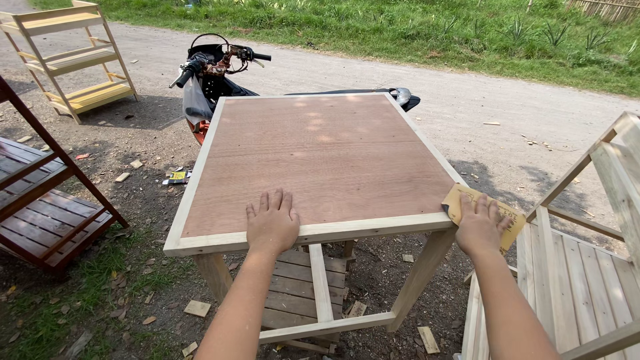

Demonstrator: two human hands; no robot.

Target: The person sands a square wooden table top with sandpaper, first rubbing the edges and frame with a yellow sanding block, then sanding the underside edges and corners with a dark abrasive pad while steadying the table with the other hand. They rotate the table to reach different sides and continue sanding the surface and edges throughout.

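Observation:
A wooden table [200, 160] with a reddish-brown plywood top and a pale wood frame stands in front of me. My left hand [272, 222] lies flat on the near edge of the top, fingers spread, holding nothing. My right hand [479, 225] presses a yellow-brown sheet of sandpaper [510, 220] against the table's near right corner. A slatted lower shelf [293, 287] shows under the table.
A motorbike [213, 73] is parked behind the table on a dirt road. A pale wooden rack [67, 60] stands far left, a dark red-brown slatted rack [33, 200] near left, an unfinished pale frame [587, 267] at right. Wood offcuts litter the ground.

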